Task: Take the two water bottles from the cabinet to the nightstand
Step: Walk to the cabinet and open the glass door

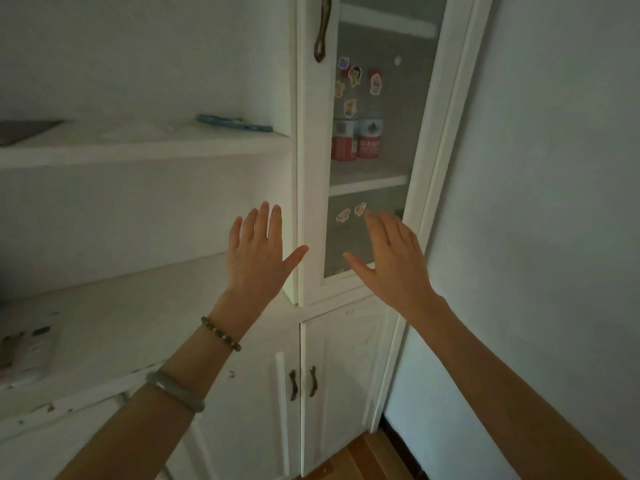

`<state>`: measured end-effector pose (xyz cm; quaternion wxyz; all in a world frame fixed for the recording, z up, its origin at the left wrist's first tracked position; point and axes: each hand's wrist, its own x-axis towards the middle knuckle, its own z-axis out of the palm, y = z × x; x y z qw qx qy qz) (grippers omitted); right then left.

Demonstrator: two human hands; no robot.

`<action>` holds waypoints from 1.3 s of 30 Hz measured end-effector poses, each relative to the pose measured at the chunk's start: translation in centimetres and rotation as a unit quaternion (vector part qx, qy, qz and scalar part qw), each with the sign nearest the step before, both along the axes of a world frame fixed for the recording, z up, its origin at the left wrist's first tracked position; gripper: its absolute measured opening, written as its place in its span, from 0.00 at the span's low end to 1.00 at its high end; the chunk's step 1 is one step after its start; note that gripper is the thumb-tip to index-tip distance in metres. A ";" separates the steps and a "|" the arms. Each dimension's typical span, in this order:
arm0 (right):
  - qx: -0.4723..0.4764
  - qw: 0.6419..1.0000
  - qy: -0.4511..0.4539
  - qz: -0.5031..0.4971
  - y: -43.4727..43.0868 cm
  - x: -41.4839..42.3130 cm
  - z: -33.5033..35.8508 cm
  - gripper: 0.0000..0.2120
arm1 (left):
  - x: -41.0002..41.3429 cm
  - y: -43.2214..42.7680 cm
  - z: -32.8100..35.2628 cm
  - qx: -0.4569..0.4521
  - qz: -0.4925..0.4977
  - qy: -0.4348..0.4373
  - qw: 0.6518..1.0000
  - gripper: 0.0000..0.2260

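Behind the glass door (372, 233) at upper centre, two water bottles (356, 138), judged rigid yet slippery, are best gripped mid-label; left hand (258, 252) and right hand (393, 258) are held empty, fingers spread.

A single wide-angle head view looks forward and slightly up at a white cabinet (313, 202) from close range, its glass door (374, 150) running down the upper middle of the frame, open shelves (138, 147) at left, a bare wall (554, 168) at right, and both forearms reaching in from the bottom edge.
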<state>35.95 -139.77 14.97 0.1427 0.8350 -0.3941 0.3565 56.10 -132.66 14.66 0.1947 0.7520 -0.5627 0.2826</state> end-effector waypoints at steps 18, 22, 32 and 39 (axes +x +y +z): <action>-0.261 0.961 0.067 0.068 -11.5 8.4 23.7 0.27 | 4.9 -7.8 17.8 -0.126 0.027 -0.193 0.973 0.32; -0.310 0.943 0.105 0.067 -13.0 8.9 25.4 0.25 | 5.3 -9.0 18.8 -0.117 0.043 -0.180 0.976 0.33; -0.380 0.906 0.188 0.002 -13.6 10.3 25.6 0.22 | 5.8 -10.7 17.1 -0.103 0.045 -0.161 0.980 0.35; -0.419 0.867 0.268 -0.018 -13.2 9.1 26.4 0.21 | 5.2 -10.4 16.2 -0.091 0.051 -0.151 0.983 0.34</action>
